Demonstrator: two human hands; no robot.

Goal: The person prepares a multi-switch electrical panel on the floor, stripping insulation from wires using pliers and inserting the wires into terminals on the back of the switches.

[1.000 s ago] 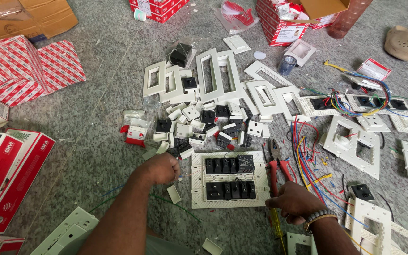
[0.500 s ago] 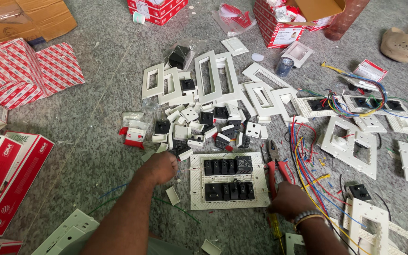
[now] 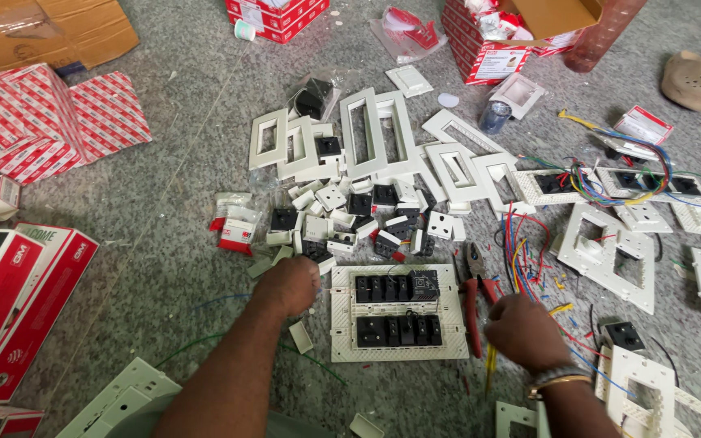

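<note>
Down on the grey floor [image 3: 164, 235], seen from the head camera, a white switch plate [image 3: 399, 312] with two rows of black modules lay between the hands. To its left the left hand [image 3: 288, 285] was clenched, knuckles up; whether it gripped anything I could not tell. To its right the right hand [image 3: 522, 331] was curled beside red pliers [image 3: 474, 302] and loose wires [image 3: 525, 243], its grasp hidden. Farther up lay small switches [image 3: 350, 219] and empty frames [image 3: 375, 134].
</note>
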